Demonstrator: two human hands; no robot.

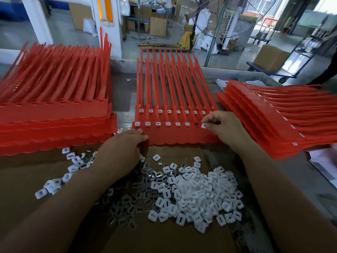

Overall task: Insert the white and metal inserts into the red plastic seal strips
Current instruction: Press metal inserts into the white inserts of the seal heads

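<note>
Red left stack of seal strips, fanned right stack, middle seal strips between, most sockets filled. Cardboard sheet carries white inserts touching metal inserts. Left hand, fingers curled, grips middle seal strips' near-left corner. Right hand pinches single insert between thumb and forefinger, just beside empty socket.

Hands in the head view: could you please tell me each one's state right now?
Left hand: gripping the front edge of the middle red strips.
Right hand: pinching a white insert.
</note>
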